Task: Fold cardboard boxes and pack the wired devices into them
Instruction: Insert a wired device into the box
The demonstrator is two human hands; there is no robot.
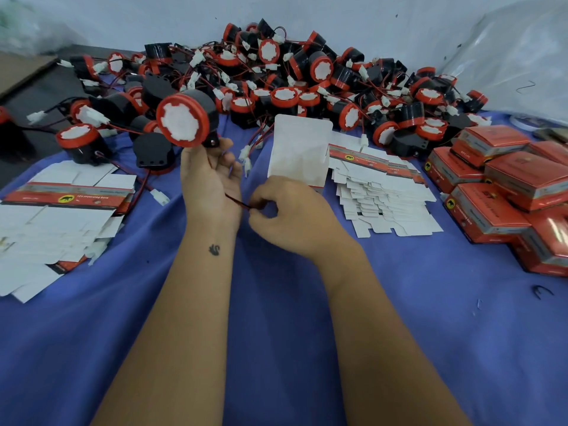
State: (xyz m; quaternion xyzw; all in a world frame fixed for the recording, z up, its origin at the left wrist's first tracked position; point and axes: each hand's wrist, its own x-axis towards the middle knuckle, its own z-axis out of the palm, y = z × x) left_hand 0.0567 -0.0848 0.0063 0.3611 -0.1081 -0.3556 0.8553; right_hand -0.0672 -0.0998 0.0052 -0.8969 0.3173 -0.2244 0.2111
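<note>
Packing looks partly done, judging by the stack of closed red boxes (504,186) to the right of the big pile of devices (276,78); that pile and the two spreads of flat box blanks, one left (58,216) and one right (384,195) of the hands, suggest much is left. The left hand (209,179) holds up one device (184,118), black-bodied with a red rim and white face, in front of the pile. The right hand (285,210) pinches its thin red-and-black wire (238,202) just beside the left wrist. An upright, half-folded box (299,152) stands behind the right hand on the blue-covered desk (276,302).
</note>
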